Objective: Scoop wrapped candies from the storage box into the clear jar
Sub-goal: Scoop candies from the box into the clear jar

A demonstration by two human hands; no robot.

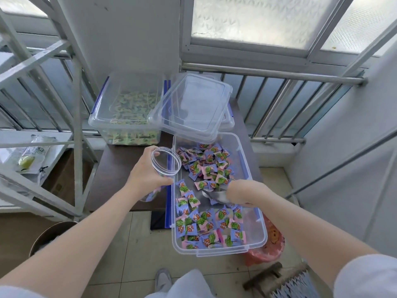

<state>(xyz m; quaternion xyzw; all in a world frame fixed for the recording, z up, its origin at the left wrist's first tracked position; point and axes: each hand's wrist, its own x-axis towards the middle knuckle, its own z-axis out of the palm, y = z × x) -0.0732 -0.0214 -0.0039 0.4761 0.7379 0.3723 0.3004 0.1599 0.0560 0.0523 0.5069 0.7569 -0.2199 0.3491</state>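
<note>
A clear storage box with blue clips overhangs the front of a dark table and holds many blue and pink wrapped candies. My left hand grips a clear jar, tilted with its open mouth toward the box's left rim. A few candies show through the jar's bottom. Inside the box, my right hand is closed on a metal scoop that lies low among the candies near the box's middle.
A second clear box of green candies stands behind on the table, with a clear lid leaning across both boxes. A white metal rack is at left, a bin and a red bag on the floor.
</note>
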